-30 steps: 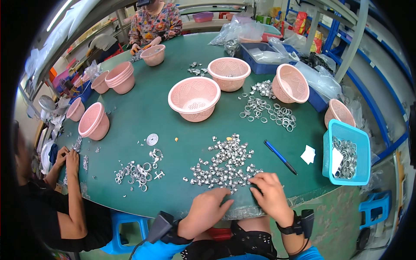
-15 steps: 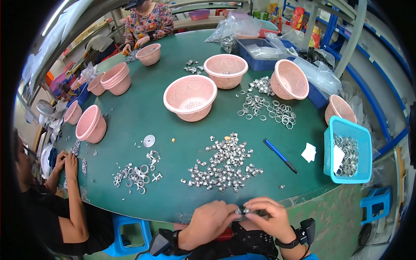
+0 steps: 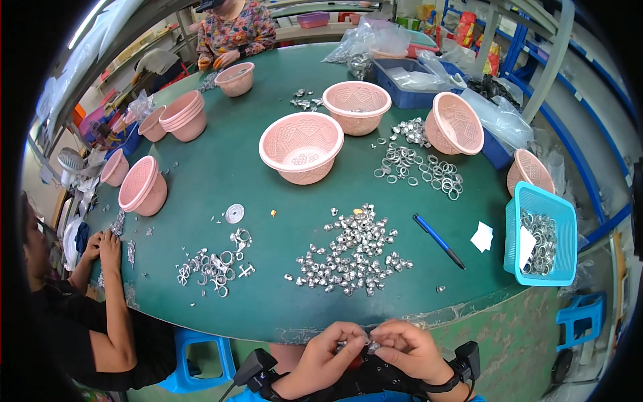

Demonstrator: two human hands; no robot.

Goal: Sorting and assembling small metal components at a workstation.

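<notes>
By the bench point(image 3: 301, 208), left grip point(image 3: 327, 355) beside right grip point(image 3: 410, 350)
Both pinch silver bits point(image 3: 372, 347); a metal pile point(image 3: 353, 264) lies beyond.

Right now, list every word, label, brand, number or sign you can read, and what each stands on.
None can be read.
Red package at the back: any print is too small and blurred.
White paper scraps on the green table: no writing can be made out.
Blue pen: no lettering legible.
</notes>
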